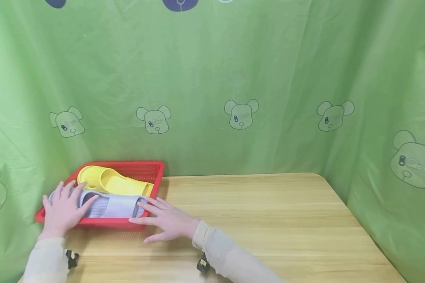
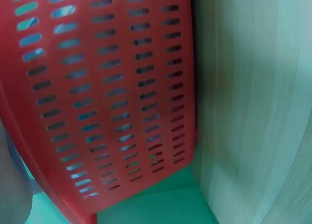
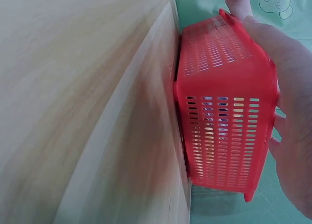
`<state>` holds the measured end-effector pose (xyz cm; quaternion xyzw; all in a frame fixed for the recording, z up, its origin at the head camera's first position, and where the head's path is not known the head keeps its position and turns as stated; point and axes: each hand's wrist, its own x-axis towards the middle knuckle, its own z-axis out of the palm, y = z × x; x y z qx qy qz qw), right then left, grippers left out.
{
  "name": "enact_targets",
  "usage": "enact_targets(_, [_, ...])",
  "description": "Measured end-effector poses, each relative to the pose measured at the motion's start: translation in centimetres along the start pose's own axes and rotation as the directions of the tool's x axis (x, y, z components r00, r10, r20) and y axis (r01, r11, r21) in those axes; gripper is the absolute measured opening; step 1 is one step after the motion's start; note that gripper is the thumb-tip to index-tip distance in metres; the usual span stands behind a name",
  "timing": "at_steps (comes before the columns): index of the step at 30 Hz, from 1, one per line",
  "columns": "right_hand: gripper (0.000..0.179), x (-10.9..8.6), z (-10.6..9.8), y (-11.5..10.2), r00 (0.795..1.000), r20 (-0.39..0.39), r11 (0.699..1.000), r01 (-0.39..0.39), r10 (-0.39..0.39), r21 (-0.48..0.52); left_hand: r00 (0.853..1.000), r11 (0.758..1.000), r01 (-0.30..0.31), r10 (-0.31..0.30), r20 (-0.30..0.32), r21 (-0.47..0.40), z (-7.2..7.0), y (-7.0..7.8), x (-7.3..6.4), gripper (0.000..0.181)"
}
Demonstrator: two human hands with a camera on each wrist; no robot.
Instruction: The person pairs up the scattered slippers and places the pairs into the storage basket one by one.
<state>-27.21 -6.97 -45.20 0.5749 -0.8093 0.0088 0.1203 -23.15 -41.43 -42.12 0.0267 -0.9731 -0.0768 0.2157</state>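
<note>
A red plastic basket (image 1: 106, 222) stands at the far left of the table, holding a yellow slipper (image 1: 117, 184) at the back and a lavender slipper (image 1: 120, 206) in front. My left hand (image 1: 61, 210) lies over the basket's left end with fingers spread across the lavender slipper's left part, which they partly hide. At the front right corner, my right hand (image 1: 170, 221) has its fingers stretched out, fingertips right at the rim and over the slipper's right end. In the right wrist view, this hand (image 3: 295, 92) is along the basket's rim (image 3: 269, 63).
The wooden table (image 1: 269, 220) stretches off to the right of the basket. A green curtain (image 1: 205, 70) with bear-head prints hangs behind and on both sides. Beneath the sleeves, small black wrist devices (image 1: 203, 263) show. Slotted basket walls (image 2: 112, 87) fill much of the left wrist view.
</note>
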Motion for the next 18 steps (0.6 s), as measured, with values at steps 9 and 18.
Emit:
enact_targets(9, [0.072, -0.9, -0.1, 0.5, 1.000, 0.013, 0.999, -0.020, 0.019, 0.040, 0.998, 0.999, -0.045, 0.045, -0.040, 0.000, 0.6, 1.3, -0.2, 0.068])
enact_targets(18, [0.073, -1.6, 0.0, 1.2, 0.999, 0.015, 0.998, -0.035, 0.034, 0.052, 0.995, 0.996, -0.087, 0.087, -0.051, -0.006, 0.8, 3.6, -0.5, 0.066])
